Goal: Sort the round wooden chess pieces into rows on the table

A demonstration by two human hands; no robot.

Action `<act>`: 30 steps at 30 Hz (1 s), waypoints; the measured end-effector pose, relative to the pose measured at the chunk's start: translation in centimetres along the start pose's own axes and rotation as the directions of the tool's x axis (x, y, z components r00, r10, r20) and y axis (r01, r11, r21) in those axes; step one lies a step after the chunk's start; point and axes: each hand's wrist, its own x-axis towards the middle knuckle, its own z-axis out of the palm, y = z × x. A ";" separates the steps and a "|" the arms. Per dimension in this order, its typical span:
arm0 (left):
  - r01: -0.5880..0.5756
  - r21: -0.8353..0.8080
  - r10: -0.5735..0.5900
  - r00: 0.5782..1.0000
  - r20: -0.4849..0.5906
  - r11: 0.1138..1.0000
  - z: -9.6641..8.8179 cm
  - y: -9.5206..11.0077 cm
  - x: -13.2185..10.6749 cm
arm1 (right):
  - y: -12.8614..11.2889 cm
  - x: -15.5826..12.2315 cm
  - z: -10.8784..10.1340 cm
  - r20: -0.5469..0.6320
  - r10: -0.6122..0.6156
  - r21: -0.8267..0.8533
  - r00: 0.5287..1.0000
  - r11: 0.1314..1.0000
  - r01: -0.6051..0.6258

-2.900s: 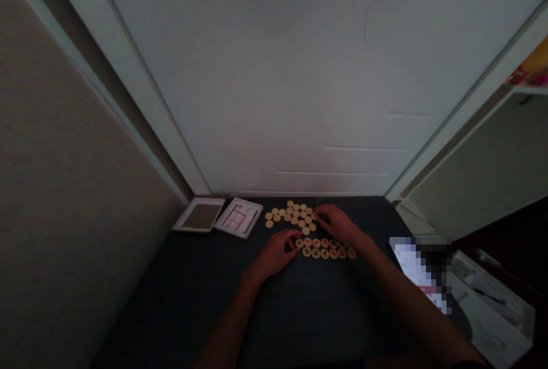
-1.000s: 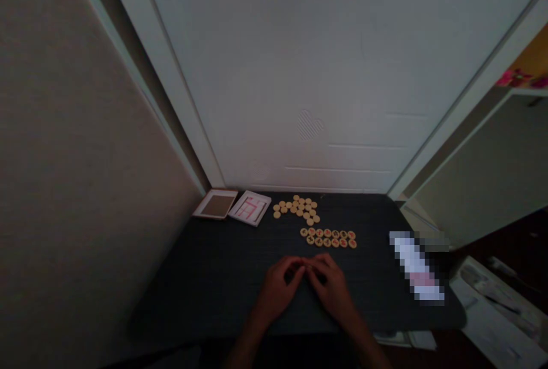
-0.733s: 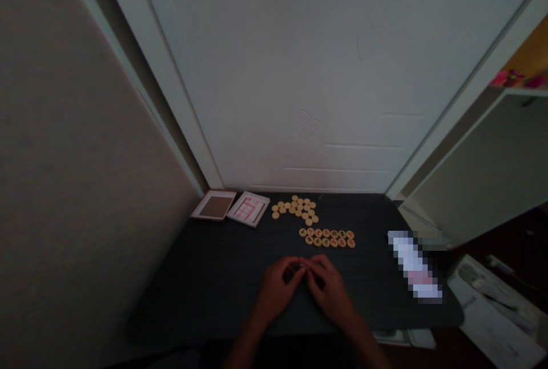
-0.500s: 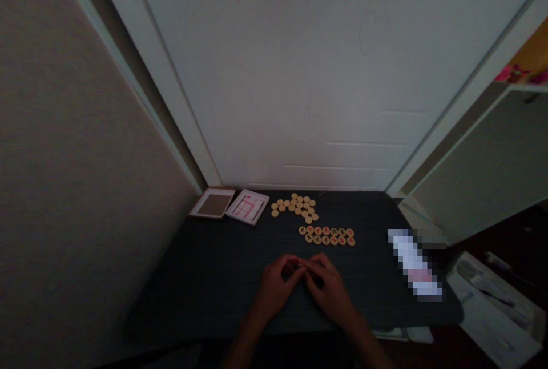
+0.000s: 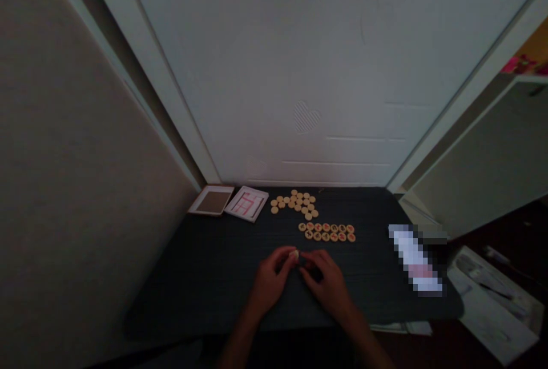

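My left hand [image 5: 272, 277] and my right hand [image 5: 326, 279] meet at the middle of a dark table [image 5: 205, 277], fingers curled, fingertips close together. A small pale round disc [image 5: 295, 255] sits pinched at the tips of my left hand. Beyond the hands lie two short rows of wooden discs with red and dark marks [image 5: 327, 232]. Further back is a loose cluster of plain wooden discs [image 5: 295, 203]. The scene is dim.
At the table's back left lie a shallow box tray [image 5: 211, 201] and a white lid with red lines [image 5: 247, 204]. A blurred white object [image 5: 414, 259] lies at the right edge. A white door [image 5: 299, 60] rises behind the table, and papers [image 5: 492, 300] lie low on the right.
My hands pulled back from the disc piles to the table's middle and came together. In the last half second a pale disc became visible at my left fingertips.
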 end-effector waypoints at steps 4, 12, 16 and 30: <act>0.038 -0.069 -0.038 0.999 0.000 0.997 -0.2 0.0 0.2 | 0.1 0.0 -0.1 -0.034 0.008 -0.011 0.999 1.000 -0.008; 0.030 0.001 -0.030 0.999 0.045 1.000 0.0 0.9 0.0 | -0.1 0.1 -0.4 -0.031 0.019 0.001 0.999 1.000 -0.019; -0.025 0.102 0.015 0.995 0.097 0.995 -0.1 1.7 -0.2 | -0.4 0.3 -0.6 -0.037 -0.001 -0.001 0.999 1.000 0.001; -0.027 0.135 0.017 0.997 0.077 0.991 0.2 1.5 -0.2 | -0.4 0.3 -0.5 -0.024 0.057 0.040 0.998 0.998 -0.056</act>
